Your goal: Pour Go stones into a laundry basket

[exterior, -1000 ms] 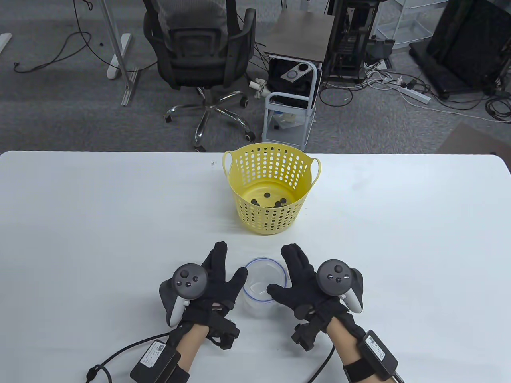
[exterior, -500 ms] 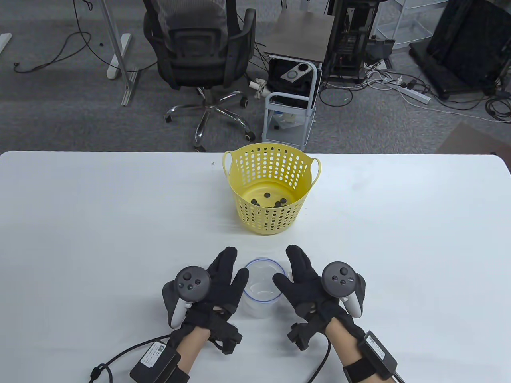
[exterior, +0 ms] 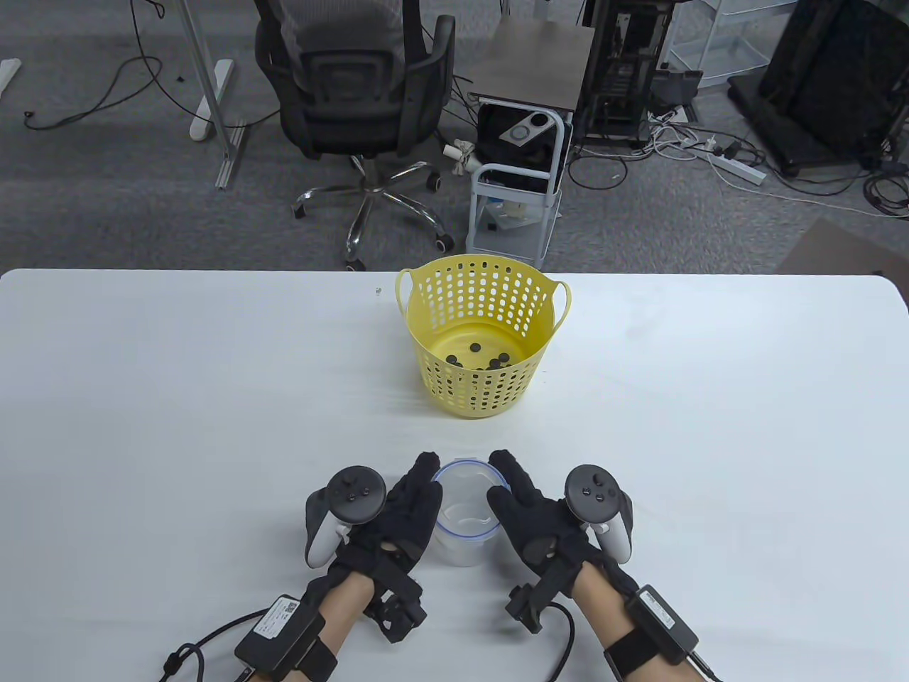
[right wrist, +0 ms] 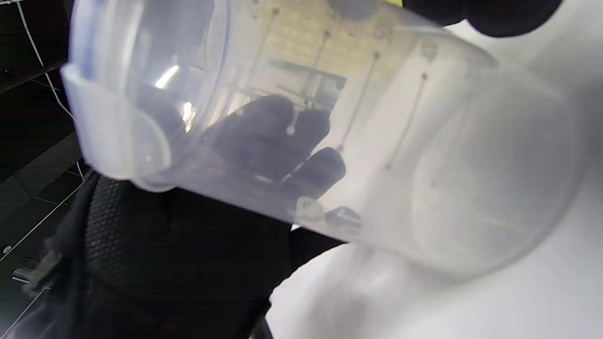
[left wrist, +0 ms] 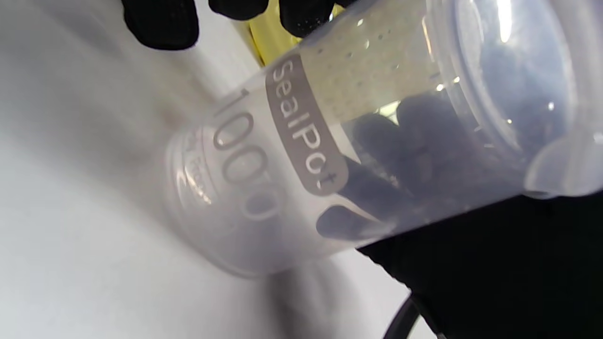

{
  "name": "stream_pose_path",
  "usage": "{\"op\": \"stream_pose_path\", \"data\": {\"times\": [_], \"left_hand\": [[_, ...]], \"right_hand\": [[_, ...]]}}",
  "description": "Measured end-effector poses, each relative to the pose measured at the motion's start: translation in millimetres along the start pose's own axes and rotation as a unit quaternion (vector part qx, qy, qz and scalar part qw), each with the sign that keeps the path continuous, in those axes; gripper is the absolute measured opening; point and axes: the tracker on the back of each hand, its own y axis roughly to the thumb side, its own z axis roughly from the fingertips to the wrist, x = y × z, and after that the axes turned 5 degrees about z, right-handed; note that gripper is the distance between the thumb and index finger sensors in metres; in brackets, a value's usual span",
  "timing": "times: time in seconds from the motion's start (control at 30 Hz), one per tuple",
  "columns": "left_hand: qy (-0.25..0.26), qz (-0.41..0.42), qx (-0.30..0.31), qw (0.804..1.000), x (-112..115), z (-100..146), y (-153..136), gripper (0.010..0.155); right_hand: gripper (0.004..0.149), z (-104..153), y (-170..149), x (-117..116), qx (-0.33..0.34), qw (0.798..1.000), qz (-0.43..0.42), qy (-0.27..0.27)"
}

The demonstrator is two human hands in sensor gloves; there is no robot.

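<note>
Hands are pressed on both sides of the clear round plastic tub [exterior: 465,522] on the white tabletop [exterior: 177,426]: left hand [exterior: 401,511], right hand [exterior: 529,515]. It seems empty. Black Go stones [exterior: 479,361] already lie in the yellow holed laundry basket [exterior: 483,334]. The tub should be held level and steady.

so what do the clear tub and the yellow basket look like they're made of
The clear round tub between the hands looks like translucent plastic with a slightly frosted finish: fingers show through its wall, and it carries moulded lettering. The yellow perforated laundry basket looks like matte moulded plastic, with regular punched holes and handles formed in one piece.
</note>
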Motion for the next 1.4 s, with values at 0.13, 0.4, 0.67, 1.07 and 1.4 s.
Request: {"op": "stream_pose_path", "data": {"times": [0.13, 0.4, 0.67, 1.07, 1.4], "left_hand": [[-0.003, 0.006, -0.004, 1.0, -1, 0, 1, 0.085], [0.065, -0.038, 0.029, 0.997, -8, 2, 3, 0.086], [0.165, -0.119, 0.09, 0.975, -32, 22, 25, 0.084], [0.289, -0.28, 0.115, 0.908, -71, 54, 36, 0.081], [0.284, -0.336, 0.034, 0.897, -92, 52, 13, 0.088]], "right_hand": [[0.084, 0, -1, 0, -0.009, 1.0, -0.006, 0.018], [0.085, 1, 6, 8, -0.003, 0.998, 0.05, -0.023], [0.085, 10, 25, 29, 0.033, 0.989, 0.109, -0.094], [0.083, 30, 50, 68, 0.067, 0.926, 0.311, -0.203], [0.085, 25, 35, 71, 0.008, 0.879, 0.429, -0.206]]}}
